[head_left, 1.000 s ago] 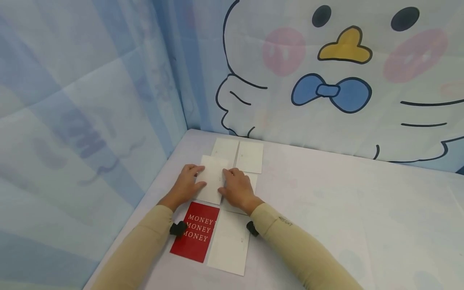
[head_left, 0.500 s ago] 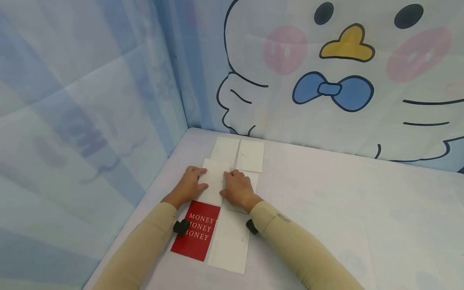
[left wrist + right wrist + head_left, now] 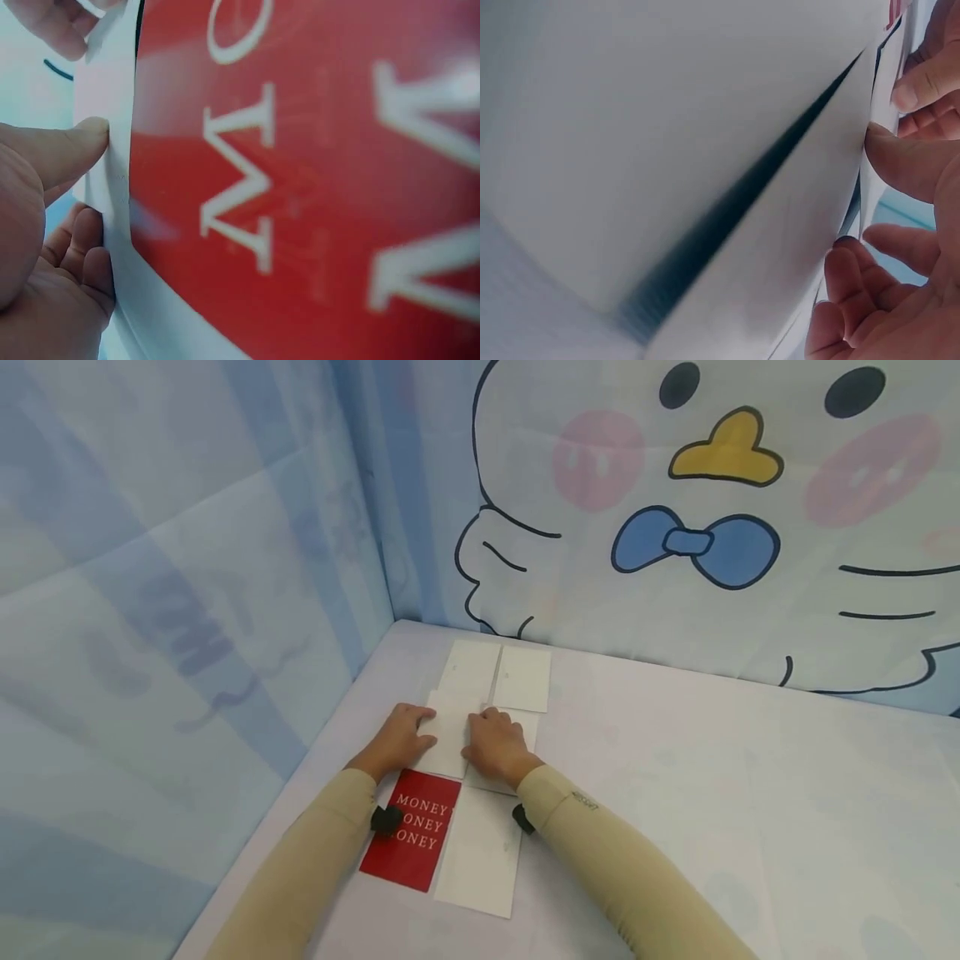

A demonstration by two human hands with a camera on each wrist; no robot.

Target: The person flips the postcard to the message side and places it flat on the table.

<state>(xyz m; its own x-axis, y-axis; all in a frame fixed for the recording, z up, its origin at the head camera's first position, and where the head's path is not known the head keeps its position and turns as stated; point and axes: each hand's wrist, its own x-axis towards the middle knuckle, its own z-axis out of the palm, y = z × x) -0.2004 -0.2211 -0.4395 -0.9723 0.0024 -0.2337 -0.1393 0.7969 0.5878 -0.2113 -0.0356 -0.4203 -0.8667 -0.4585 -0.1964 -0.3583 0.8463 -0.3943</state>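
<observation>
A blank white card point(image 3: 448, 735) lies between both hands, its near edge beside the red card. My left hand point(image 3: 397, 739) holds its left edge, thumb and index fingertip at the border. At the opposite edge, my right hand point(image 3: 497, 745) grips it with bent fingers and covers part of another white card point(image 3: 527, 724). Below is the red card point(image 3: 412, 868), printed "MONEY" in white on several lines, filling much of the left wrist view. The right wrist view shows the right thumb point(image 3: 900, 157) against a card edge, with the other fingers curled below.
Two white cards, one at the back left point(image 3: 468, 667) and one at the back right point(image 3: 522, 679), lie beyond the hands. A longer white card point(image 3: 480, 860) lies beside the red one. Patterned curtains point(image 3: 585, 568) rise behind the table point(image 3: 712, 793).
The white card between the hands has shifted slightly right with them and now looks flatter over the cards around it. The hands keep their hold, and the head view has drifted a little.
</observation>
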